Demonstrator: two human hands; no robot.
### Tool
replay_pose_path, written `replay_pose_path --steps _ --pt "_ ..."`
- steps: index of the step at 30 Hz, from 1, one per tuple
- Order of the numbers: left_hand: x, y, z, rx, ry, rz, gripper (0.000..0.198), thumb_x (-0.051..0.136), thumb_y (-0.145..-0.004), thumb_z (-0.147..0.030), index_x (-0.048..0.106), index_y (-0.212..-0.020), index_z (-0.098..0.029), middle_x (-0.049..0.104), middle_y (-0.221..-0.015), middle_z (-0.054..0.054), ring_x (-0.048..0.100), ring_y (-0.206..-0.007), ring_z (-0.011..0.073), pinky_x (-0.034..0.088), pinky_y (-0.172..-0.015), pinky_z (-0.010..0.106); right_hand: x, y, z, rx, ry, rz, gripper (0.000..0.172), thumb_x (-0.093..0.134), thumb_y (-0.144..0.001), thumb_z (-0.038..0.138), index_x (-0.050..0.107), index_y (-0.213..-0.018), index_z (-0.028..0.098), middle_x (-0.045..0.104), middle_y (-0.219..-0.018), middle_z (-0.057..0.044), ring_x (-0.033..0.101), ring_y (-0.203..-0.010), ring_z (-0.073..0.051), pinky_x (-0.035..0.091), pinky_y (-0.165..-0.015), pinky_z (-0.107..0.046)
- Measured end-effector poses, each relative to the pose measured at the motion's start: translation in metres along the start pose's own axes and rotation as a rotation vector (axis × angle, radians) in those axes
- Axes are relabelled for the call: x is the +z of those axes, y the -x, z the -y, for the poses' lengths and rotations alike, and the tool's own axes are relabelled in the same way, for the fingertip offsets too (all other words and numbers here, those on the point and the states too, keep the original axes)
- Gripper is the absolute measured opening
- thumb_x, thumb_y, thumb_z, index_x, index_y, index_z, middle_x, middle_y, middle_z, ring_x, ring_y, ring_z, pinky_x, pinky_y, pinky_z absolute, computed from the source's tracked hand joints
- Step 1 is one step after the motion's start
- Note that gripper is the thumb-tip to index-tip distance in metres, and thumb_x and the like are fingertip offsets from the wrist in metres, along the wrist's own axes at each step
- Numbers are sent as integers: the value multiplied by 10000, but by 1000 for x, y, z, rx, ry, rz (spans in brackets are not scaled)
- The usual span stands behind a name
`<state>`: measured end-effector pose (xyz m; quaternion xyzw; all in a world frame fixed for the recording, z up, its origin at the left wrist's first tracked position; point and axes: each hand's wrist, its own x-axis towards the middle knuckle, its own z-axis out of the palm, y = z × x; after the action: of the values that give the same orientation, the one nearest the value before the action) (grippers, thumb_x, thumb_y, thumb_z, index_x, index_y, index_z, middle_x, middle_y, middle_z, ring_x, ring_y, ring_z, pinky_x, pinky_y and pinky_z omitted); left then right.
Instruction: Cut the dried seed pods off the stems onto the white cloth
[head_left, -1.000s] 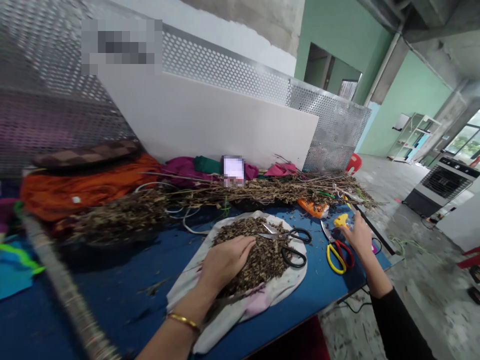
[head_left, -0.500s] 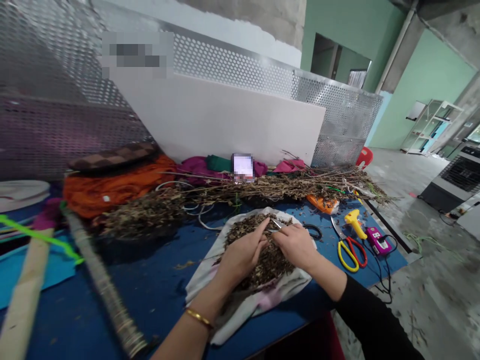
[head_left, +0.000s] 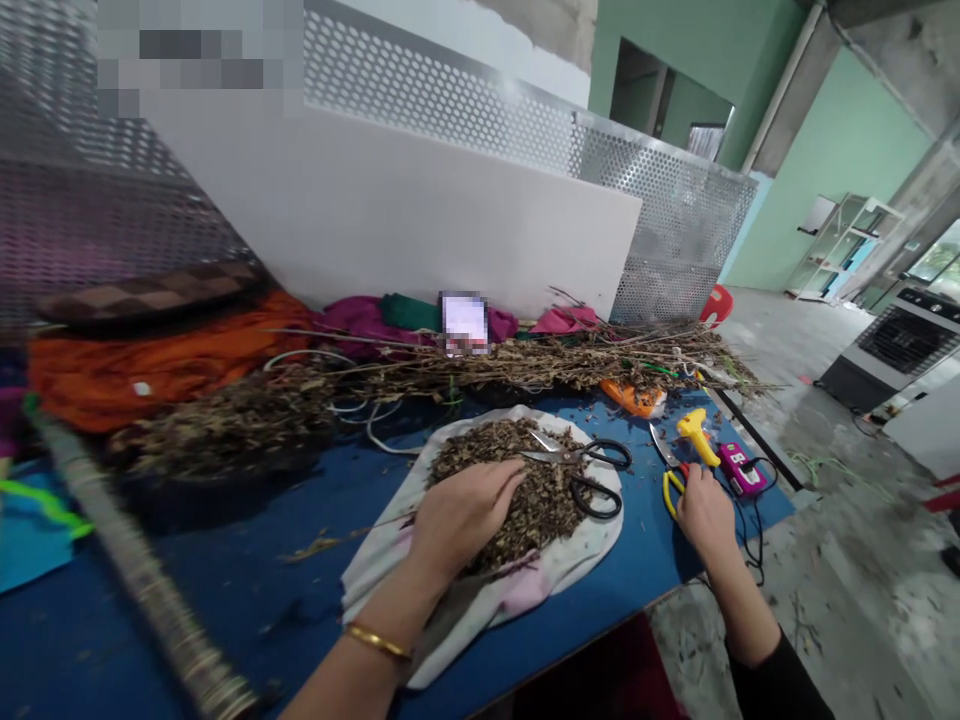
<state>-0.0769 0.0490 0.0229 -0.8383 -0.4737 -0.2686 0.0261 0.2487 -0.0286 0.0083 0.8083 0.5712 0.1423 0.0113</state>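
Observation:
A heap of dried plant bits (head_left: 517, 470) lies on a white cloth (head_left: 585, 545) on the blue table (head_left: 285, 560). My left hand (head_left: 461, 515) rests on the near side of the heap, fingers bent down into the bits. Black-handled scissors (head_left: 596, 478) lie on the heap's right side, untouched. My right hand (head_left: 701, 510) is at the table's right edge, fingers curled over the handles of the yellow-and-red scissors (head_left: 667, 478), whose blade points away from me.
A yellow glue gun (head_left: 697, 432) and a pink device (head_left: 739, 468) with a black cable sit just beyond my right hand. Long dried stalks (head_left: 525, 365) cross the table, with orange cloth (head_left: 150, 360), a white board (head_left: 390, 220) and perforated metal screen (head_left: 660, 220) behind. A sequined roll (head_left: 135, 570) lies left.
My right hand left the heap and moved right onto the yellow-and-red scissors. The black scissors it covered now show. My left hand stayed on the heap.

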Motion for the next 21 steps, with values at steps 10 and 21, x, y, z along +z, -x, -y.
replay_pose_path --steps 10,21 --pt "1 -2 -1 -89 18 -12 366 387 -887 -365 695 -986 -193 718 -1005 63 665 -901 230 481 -787 321 14 34 -22 -42 -373 -109 470 507 -731 159 433 -1193 121 583 -972 -103 588 -861 -193 453 -743 -270" --pt "-1 -1 -4 -75 23 29 364 375 -895 -365 690 -978 -202 718 -1001 61 662 -889 224 483 -781 318 9 65 -33 -151 -388 -38 442 483 -772 164 430 -1211 158 590 -966 -84 593 -863 -190 452 -732 -270"
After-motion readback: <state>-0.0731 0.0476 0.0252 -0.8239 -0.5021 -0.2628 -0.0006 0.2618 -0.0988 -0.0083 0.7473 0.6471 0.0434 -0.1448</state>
